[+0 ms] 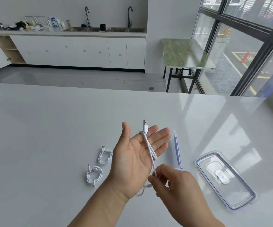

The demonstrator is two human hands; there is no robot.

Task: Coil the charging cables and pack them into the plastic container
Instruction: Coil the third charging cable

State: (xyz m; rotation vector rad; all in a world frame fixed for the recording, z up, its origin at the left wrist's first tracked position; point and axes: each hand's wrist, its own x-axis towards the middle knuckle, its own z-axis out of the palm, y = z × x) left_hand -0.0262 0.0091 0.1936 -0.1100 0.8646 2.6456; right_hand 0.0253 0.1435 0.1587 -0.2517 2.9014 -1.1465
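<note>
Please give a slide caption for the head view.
Right hand pinches a white cable looped over the open left hand; two coiled cables lie nearby.

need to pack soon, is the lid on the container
No, the lid lies flat on the table to the right of the container, apart from it.

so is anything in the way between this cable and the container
Nothing visible: the container sits just beyond the left hand carrying the cable, and its lid lies apart on the table, to the right.
</note>
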